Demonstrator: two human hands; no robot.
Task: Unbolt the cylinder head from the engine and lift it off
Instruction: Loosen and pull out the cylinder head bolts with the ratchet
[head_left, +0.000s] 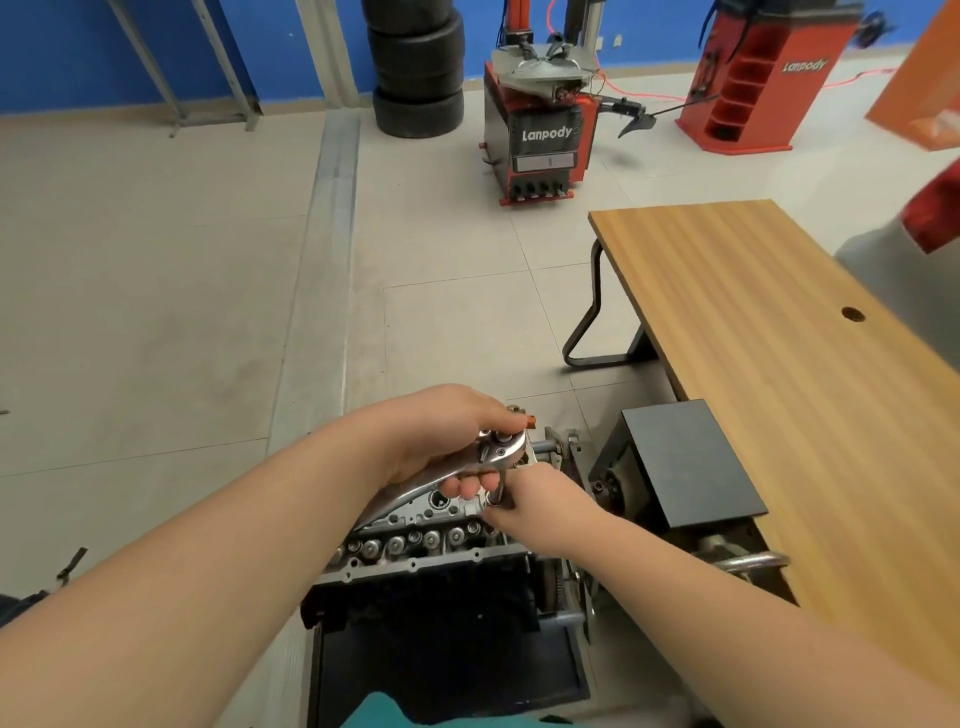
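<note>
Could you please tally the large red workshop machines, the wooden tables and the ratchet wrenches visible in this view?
Red machines: 2, one in the middle, one to the right
Wooden table: 1
Ratchet wrench: 1
Total: 4

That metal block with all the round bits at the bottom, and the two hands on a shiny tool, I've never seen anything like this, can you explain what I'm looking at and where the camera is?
The camera sits on the person's head, looking forward and down, so both bare arms reach in from the bottom edge. There is no robot. The metal block is an engine on a stand, and its top part, with a row of round fittings, is the cylinder head. The left hand grips a chrome ratchet wrench near its round head. The right hand pinches the socket piece hanging under that head, just above the engine. To the right stands a wooden table, and beyond it are a stack of tyres and red workshop machines.
</note>
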